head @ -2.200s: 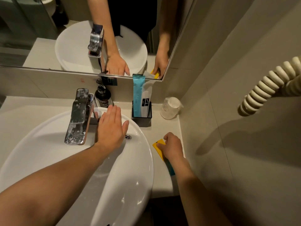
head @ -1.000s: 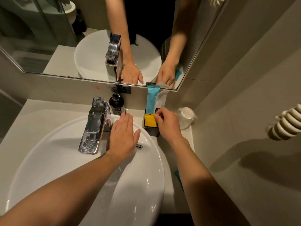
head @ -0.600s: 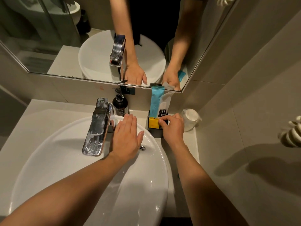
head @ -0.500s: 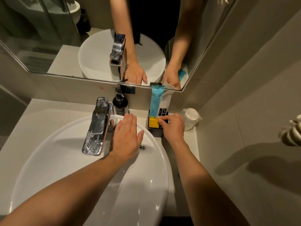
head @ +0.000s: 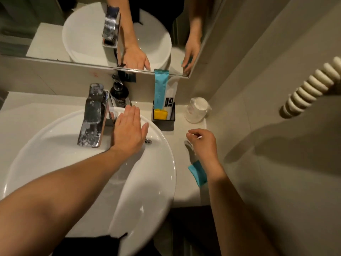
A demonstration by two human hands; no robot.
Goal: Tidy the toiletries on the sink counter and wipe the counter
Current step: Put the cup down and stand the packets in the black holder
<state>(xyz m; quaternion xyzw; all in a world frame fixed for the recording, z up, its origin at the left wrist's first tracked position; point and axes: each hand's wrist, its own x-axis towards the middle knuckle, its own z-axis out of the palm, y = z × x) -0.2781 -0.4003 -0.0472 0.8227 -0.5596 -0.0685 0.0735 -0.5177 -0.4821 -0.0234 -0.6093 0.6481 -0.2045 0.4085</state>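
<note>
The chrome faucet (head: 93, 115), flecked with white spots, stands well left of the right hand (head: 202, 145) and juts over the white basin (head: 55, 145), whose small metal-ringed hole (head: 148, 141) lies between faucet and hand. Beyond the hand, on the back wall, hangs the mirror (head: 46, 24). Off to the hand's right, a cream coiled cord (head: 311, 85) hangs against the grey tiled wall (head: 276, 163), with its shadow on the tiles below it.

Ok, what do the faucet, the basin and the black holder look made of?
Faucet: chrome-plated metal by its mirror shine, dulled by white spotting. Basin: probably glazed ceramic, white with sharp glossy highlights. Black holder: matte black, thin-walled; plastic or coated metal, cannot tell which.
</note>
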